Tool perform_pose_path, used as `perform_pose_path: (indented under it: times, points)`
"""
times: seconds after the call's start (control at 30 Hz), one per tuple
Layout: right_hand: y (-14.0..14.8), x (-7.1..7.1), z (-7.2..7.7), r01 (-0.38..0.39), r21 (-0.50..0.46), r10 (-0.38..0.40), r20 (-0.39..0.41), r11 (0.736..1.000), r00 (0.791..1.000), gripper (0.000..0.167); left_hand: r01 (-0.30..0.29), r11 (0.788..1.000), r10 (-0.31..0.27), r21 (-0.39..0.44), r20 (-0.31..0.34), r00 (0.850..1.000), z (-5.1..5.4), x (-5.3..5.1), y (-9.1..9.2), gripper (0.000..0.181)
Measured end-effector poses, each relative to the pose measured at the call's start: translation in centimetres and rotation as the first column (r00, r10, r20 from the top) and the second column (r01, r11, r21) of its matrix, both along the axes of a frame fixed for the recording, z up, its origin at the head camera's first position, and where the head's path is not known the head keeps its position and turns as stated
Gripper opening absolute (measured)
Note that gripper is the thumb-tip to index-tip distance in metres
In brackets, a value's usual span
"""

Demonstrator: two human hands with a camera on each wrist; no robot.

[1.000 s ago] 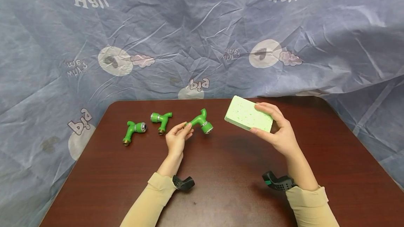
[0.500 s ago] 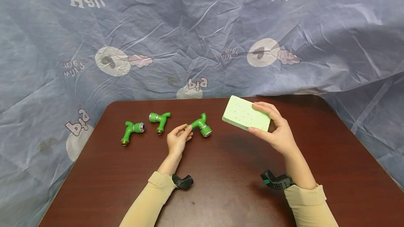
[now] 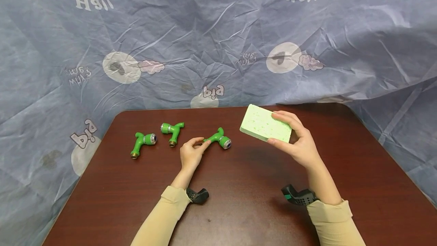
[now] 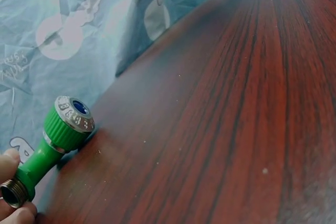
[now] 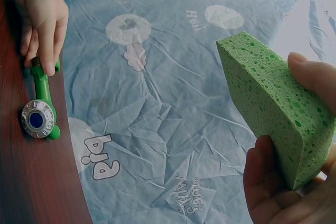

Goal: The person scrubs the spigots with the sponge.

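Note:
My left hand (image 3: 192,155) pinches a green tap (image 3: 218,137) near its brass threaded end, low over the table or touching it; I cannot tell which. The tap's ribbed knob (image 4: 65,127) has a silver rim and a blue centre, and points away from the fingers. In my right hand (image 3: 300,141) a light green porous sponge (image 3: 264,123) is held above the table, thumb on one side and fingers on the other. The right wrist view shows the sponge (image 5: 273,98) tilted. Part of it is covered by the fingers.
Two more green taps lie left of my left hand: one tap (image 3: 138,145) nearer the left edge, another tap (image 3: 174,134) further back. They rest on a dark brown wooden table (image 3: 239,200). A blue-grey printed cloth (image 3: 191,41) hangs behind the table's back edge.
The tap in my left hand has come down towards the table, and its knob has turned to point more to the right. The right hand and sponge have barely moved.

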State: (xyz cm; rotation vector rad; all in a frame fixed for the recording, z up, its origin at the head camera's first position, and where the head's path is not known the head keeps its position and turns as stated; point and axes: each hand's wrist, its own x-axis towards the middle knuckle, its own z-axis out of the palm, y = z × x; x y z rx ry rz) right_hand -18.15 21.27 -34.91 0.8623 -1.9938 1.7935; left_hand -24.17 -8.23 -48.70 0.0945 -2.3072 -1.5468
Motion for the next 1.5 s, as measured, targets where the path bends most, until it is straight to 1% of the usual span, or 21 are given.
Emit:
perform_pose_path:
  times: [0.13, 0.33, 0.53, 0.7, 0.87, 1.0, 1.07, 1.2, 1.27, 1.33, 1.4, 1.5]
  points:
    - [0.0, 0.0, 0.0, -0.008, -0.003, 0.008, -0.003, 1.000, 1.000, 0.060, -0.007, 1.000, 0.007, -0.015, -0.028, 1.000, 0.0, 0.2, -0.1, 0.033]
    - [0.0, 0.1, 0.0, -0.016, 0.006, 0.016, 0.002, 1.000, 1.000, 0.061, -0.013, 1.000, 0.013, 0.003, -0.092, 0.996, 0.2, 0.4, -0.1, 0.029]
    - [0.0, 0.1, -0.1, -0.024, 0.002, 0.024, -0.001, 1.000, 1.000, 0.060, -0.003, 0.998, 0.012, 0.067, -0.136, 0.991, 0.4, 0.6, -0.3, 0.029]
    - [0.0, 0.2, -0.1, -0.033, 0.002, 0.033, -0.003, 0.999, 0.999, 0.061, -0.022, 0.994, 0.041, 0.107, -0.179, 0.983, 0.3, 0.6, -1.3, 0.030]
    - [-0.1, 0.2, -0.1, -0.039, 0.004, 0.039, -0.003, 0.999, 0.999, 0.061, -0.043, 0.991, 0.073, 0.128, -0.238, 0.969, 0.4, 0.6, -2.7, 0.028]
    - [-0.1, 0.2, 0.0, -0.032, 0.009, 0.032, -0.005, 0.999, 0.999, 0.061, -0.087, 0.987, 0.121, 0.137, -0.270, 0.955, 0.6, 0.5, -4.0, 0.027]
    - [-0.1, 0.2, 0.0, -0.029, 0.012, 0.029, -0.004, 1.000, 1.000, 0.061, -0.120, 0.983, 0.156, 0.138, -0.290, 0.944, 0.7, 0.5, -4.7, 0.027]
    - [-0.1, 0.2, 0.0, -0.026, 0.017, 0.026, -0.003, 1.000, 1.000, 0.061, -0.211, 0.967, 0.248, 0.145, -0.322, 0.914, 0.8, 0.2, -6.4, 0.029]
    - [-0.1, 0.2, 0.0, -0.024, 0.020, 0.024, 0.000, 1.000, 1.000, 0.061, -0.254, 0.956, 0.290, 0.150, -0.311, 0.905, 0.8, 0.2, -7.2, 0.031]
    - [0.0, 0.2, 0.0, -0.022, 0.022, 0.022, 0.002, 1.000, 1.000, 0.061, -0.291, 0.947, 0.318, 0.137, -0.269, 0.909, 0.8, 0.1, -7.8, 0.034]
    - [0.0, 0.2, 0.1, -0.019, 0.025, 0.019, 0.003, 0.999, 1.000, 0.061, -0.313, 0.943, 0.330, 0.109, -0.196, 0.924, 0.7, 0.1, -8.3, 0.038]
    - [0.0, 0.2, 0.1, -0.019, 0.028, 0.019, 0.002, 0.999, 1.000, 0.061, -0.310, 0.947, 0.315, 0.082, -0.069, 0.947, 0.7, 0.1, -8.7, 0.043]
